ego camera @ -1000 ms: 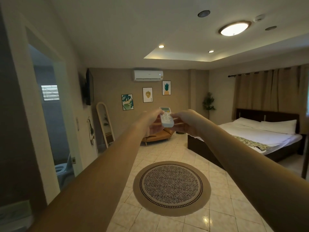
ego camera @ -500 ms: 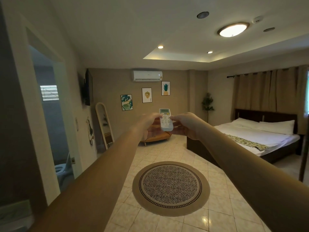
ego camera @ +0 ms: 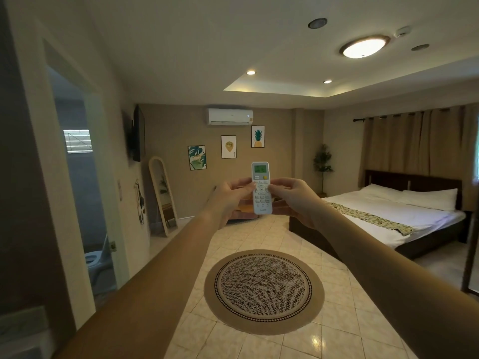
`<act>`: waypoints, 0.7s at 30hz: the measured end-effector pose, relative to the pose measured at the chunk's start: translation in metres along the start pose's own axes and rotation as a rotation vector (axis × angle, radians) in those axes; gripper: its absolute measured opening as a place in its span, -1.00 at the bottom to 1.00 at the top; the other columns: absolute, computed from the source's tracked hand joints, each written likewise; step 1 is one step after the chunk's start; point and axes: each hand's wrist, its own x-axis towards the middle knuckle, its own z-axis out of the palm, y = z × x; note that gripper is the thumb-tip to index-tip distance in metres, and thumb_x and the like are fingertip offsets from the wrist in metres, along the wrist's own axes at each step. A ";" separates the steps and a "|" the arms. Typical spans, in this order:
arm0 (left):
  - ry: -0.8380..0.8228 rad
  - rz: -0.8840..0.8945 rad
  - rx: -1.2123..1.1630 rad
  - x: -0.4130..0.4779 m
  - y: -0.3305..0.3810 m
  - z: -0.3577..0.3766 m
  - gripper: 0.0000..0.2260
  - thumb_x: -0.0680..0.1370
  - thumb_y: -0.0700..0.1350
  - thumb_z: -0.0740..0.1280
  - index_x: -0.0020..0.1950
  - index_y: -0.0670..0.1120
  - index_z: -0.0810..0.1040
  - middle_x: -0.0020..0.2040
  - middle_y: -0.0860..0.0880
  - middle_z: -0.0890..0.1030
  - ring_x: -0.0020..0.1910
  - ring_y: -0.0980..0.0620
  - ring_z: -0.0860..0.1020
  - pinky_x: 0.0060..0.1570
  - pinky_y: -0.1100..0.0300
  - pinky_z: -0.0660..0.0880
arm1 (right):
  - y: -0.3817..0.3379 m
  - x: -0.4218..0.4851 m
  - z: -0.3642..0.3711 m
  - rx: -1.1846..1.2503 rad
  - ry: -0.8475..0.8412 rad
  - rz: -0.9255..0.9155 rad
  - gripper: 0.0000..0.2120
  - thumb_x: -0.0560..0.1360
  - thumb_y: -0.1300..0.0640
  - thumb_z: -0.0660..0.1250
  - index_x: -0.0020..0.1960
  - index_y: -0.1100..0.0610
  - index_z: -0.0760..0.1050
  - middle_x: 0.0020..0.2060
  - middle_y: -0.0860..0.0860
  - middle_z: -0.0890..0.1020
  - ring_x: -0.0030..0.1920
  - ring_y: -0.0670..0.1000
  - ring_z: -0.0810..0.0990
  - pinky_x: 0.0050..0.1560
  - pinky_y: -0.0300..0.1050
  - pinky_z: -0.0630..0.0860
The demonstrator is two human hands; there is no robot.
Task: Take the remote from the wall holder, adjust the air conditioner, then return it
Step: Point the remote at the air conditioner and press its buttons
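Observation:
A white remote (ego camera: 261,189) with a green display stands upright at arm's length, its buttons facing me. My left hand (ego camera: 229,196) grips its left side and my right hand (ego camera: 293,199) grips its right side, both thumbs resting on the keypad. The white air conditioner (ego camera: 230,116) hangs high on the far wall, above and slightly left of the remote's top end. No wall holder shows in this view.
A round woven rug (ego camera: 263,291) lies on the tiled floor below my arms. A bed (ego camera: 388,218) fills the right side. A bathroom doorway (ego camera: 83,198) opens at left, with a leaning mirror (ego camera: 163,195) and wall TV (ego camera: 137,133) beyond it.
The remote has turned more upright and squarely toward me, and both thumbs have settled on its buttons. My arms stay stretched out toward the far wall.

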 end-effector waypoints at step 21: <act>-0.021 0.127 0.089 -0.004 -0.017 0.004 -0.71 0.66 -0.11 0.41 0.40 0.01 0.64 0.16 -0.06 0.73 0.12 -0.07 0.74 -0.08 -0.14 0.75 | 0.021 -0.003 -0.004 -0.018 0.032 -0.135 -0.79 0.66 0.19 0.32 0.27 0.09 0.61 0.03 0.08 0.75 -0.02 0.00 0.78 -0.13 -0.11 0.72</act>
